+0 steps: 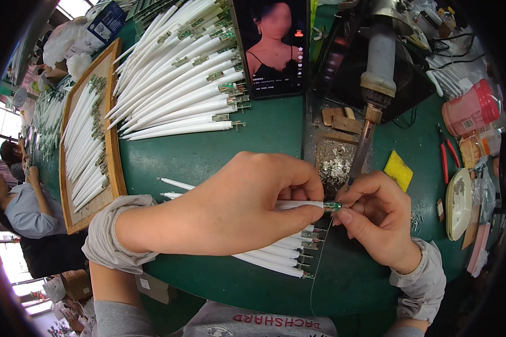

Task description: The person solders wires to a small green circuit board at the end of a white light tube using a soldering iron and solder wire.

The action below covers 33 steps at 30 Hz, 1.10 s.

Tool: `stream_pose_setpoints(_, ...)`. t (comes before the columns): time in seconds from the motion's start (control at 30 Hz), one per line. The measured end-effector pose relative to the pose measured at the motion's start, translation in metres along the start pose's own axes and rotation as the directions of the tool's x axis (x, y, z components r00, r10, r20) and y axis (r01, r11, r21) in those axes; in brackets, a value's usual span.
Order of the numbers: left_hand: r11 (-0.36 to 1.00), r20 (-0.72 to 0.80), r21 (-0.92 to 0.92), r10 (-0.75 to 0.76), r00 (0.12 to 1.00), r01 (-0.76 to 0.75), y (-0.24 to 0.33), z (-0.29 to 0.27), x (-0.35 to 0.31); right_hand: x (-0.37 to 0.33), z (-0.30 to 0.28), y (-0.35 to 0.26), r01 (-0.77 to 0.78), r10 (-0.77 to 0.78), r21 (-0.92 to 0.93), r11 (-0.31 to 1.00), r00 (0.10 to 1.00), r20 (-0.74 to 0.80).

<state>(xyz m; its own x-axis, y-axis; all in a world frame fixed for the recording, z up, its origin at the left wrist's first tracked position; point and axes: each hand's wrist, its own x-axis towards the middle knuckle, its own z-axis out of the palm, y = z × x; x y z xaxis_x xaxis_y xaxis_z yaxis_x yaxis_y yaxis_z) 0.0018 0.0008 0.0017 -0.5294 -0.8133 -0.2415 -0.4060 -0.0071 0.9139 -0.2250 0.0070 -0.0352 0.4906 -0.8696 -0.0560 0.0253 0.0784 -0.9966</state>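
Observation:
My left hand [236, 202] is closed around a slim white tapered stick [301, 205], gripping it between thumb and fingers. From the stick's right end juts a small green circuit board [332, 206]. My right hand [379, 216] is closed in a pinch at that board; what its fingertips hold is too small to make out. A thin wire [319, 264] runs from near these fingers down over the table's front edge. Just above the board, a soldering iron [378, 73] points its tip downward. More white sticks with boards [275, 261] lie under and in front of my left hand.
A large pile of white sticks [180, 78] lies at the back left, beside a wooden-framed tray [118, 168] of more. A phone [275, 50] stands behind. To the right are a metal-scrap tray [334, 160], a yellow sponge [398, 169] and red-handled pliers [448, 154]. Another person [31, 205] sits far left.

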Motion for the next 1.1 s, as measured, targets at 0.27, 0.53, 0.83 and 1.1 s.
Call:
stream_pose_setpoints(0.27,0.941,0.079,-0.258,-0.207,0.975,0.22,0.0029,0.0017,-0.0001,0.0002,-0.0004,0.0038,0.078,-0.077,-0.055,0.995,0.997,0.012)
stream_pose_setpoints(0.53,0.959,0.074,-0.218,-0.169,0.983,0.182,0.0009,0.0034,0.0025,0.001,-0.0001,0.0065,0.091,-0.091,-0.05,0.995,0.996,0.01)
stream_pose_setpoints(0.83,0.996,0.062,-0.06,-0.056,0.996,0.06,0.001,0.0045,0.0009,0.002,0.0015,0.0059,0.077,-0.075,-0.091,0.993,0.997,0.03)
stream_pose_setpoints(1.1,0.963,0.055,-0.217,-0.152,0.987,0.16,0.0009,0.0016,0.0016,0.0079,0.0021,-0.0011,0.525,-0.563,-0.624,0.579,0.811,0.16)
